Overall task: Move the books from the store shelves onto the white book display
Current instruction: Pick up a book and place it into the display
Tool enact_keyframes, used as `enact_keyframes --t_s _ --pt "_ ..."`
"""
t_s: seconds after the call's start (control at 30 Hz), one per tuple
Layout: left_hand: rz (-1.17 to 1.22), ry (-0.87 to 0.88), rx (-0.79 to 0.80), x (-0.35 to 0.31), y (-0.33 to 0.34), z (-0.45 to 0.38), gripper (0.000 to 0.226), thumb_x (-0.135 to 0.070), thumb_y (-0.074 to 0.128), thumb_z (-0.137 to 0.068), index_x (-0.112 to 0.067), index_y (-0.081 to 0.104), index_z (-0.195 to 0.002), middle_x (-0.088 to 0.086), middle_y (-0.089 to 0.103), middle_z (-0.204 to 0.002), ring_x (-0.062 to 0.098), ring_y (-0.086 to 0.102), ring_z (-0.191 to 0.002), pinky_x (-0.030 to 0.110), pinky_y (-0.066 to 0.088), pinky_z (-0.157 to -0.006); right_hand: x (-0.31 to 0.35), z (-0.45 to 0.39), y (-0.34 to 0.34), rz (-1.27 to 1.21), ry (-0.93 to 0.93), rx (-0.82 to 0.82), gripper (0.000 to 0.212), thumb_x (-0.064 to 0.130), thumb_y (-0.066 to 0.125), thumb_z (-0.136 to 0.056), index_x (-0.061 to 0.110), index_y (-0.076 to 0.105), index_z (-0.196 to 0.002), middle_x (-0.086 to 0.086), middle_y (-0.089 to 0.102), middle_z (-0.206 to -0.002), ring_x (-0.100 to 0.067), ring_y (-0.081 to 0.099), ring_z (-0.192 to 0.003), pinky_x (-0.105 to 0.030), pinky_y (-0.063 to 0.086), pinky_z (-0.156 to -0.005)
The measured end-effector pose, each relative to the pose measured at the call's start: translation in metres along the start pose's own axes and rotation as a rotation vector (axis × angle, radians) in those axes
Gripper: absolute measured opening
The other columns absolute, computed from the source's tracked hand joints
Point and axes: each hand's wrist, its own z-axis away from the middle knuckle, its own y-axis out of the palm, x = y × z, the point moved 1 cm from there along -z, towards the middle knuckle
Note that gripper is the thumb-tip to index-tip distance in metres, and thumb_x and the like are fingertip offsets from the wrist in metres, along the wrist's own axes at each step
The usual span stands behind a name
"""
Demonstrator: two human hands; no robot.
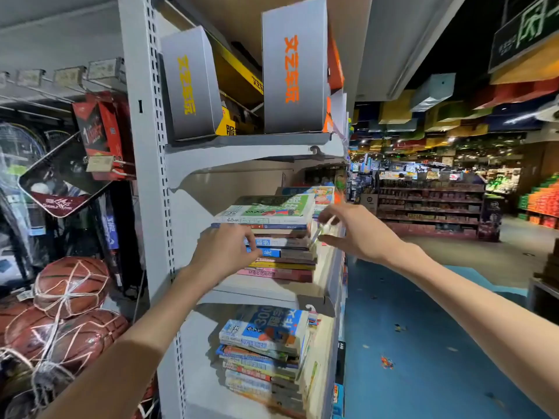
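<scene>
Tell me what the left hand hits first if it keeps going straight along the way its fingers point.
The left hand points at the spines in the middle of the book stack on the middle shelf; its fingers look to be already at them, though blur leaves contact unclear.

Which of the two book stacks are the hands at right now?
The upper stack, on the middle shelf: the left hand and right hand flank it. The lower stack sits untouched one shelf below.

Blue shop floor (423, 343), distant aisle shelving (429, 204)
</scene>
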Motion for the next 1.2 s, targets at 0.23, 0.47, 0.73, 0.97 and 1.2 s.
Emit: enact_keyframes --t_s 0.23,0.47,0.73,0.97,1.2 --pt "0.065 -0.007 -0.029 0.001 0.022 -0.044 0.015 -0.045 0.069 -0.091 -0.03 0.07 -0.093 -0.012 0.073 -0.082 0.008 0.065 -0.081 0.027 0.054 -0.075 -0.016 -0.064 0.034 0.084 0.023 0.034 0.05 0.05 0.073 -0.085 0.021 0.059 -0.123 -0.002 0.061 -0.127 -0.025 0.058 -0.114 -0.044 0.05 -0.093" --pt "0.101 -0.006 -0.003 0.005 0.039 -0.058 0.016 -0.045 0.068 -0.092 -0.03 0.07 -0.091 -0.013 0.072 -0.078 0.004 0.067 -0.076 0.029 0.058 -0.069 -0.036 -0.079 0.047 0.159 -0.048 0.07 0.069 0.08 0.052 -0.078 0.027 0.059 -0.122 0.003 0.068 -0.118 -0.023 0.063 -0.103 -0.043 0.056 -0.084" --pt "0.171 -0.095 0.024 0.013 0.035 -0.072 0.013 -0.043 0.072 -0.088 -0.032 0.071 -0.08 -0.019 0.07 -0.066 0.004 0.069 -0.074 0.037 0.06 -0.079 -0.046 -0.089 0.045 0.183 -0.198 0.058 0.062 0.077 0.049 -0.085 0.028 0.057 -0.122 0.004 0.07 -0.108 -0.016 0.06 -0.079 -0.038 0.055 -0.071" --pt "0.333 -0.112 0.079 0.013 0.037 -0.078 0.013 -0.039 0.076 -0.086 -0.028 0.075 -0.079 -0.015 0.073 -0.066 0.007 0.07 -0.074 0.045 0.06 -0.083 -0.049 -0.09 0.043 0.162 -0.248 0.052 0.071 0.075 0.05 -0.083 0.023 0.058 -0.13 0.0 0.069 -0.114 -0.022 0.065 -0.099 -0.039 0.054 -0.081" --pt "0.575 -0.17 0.131 0.008 0.037 -0.072 0.008 -0.025 0.073 -0.091 -0.018 0.077 -0.09 0.001 0.078 -0.076 0.015 0.068 -0.071 0.042 0.06 -0.077 -0.055 -0.096 0.041 0.102 -0.25 0.054 0.076 0.08 0.053 -0.079 0.024 0.059 -0.13 0.001 0.069 -0.121 -0.015 0.064 -0.092 -0.036 0.055 -0.082"
